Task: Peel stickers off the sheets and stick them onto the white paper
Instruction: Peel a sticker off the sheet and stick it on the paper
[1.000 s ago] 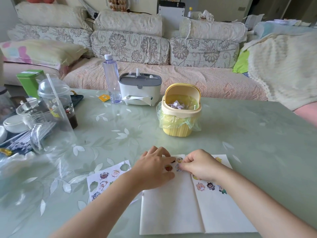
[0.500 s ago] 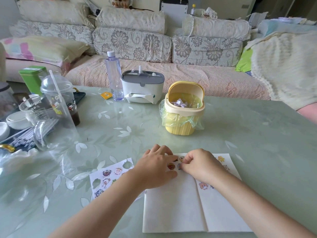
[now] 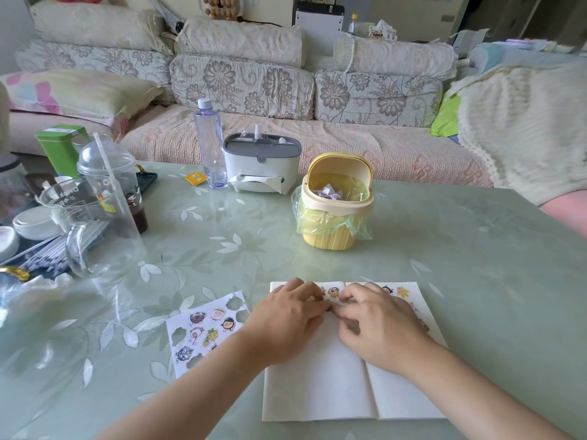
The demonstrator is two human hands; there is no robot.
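Folded white paper (image 3: pixel 317 385) lay at the bench's (image 3: pixel 460 265) near edge, sticker sheet (image 3: pixel 203 331) just beside its left side. Both hands were at the paper's far edge. Right hand (image 3: pixel 381 328): fingers curled, pinching a small dark sticker (image 3: pixel 328 309). Left hand (image 3: pixel 286 322): fingers bent, tips touching the same sticker; could not tell whether they gripped it. Yellow bin (image 3: pixel 327 241) stood beyond.

Floral-cushioned sofa (image 3: pixel 241 87) behind pale green leaf-patterned table (image 3: pixel 444 249); soft daylight.
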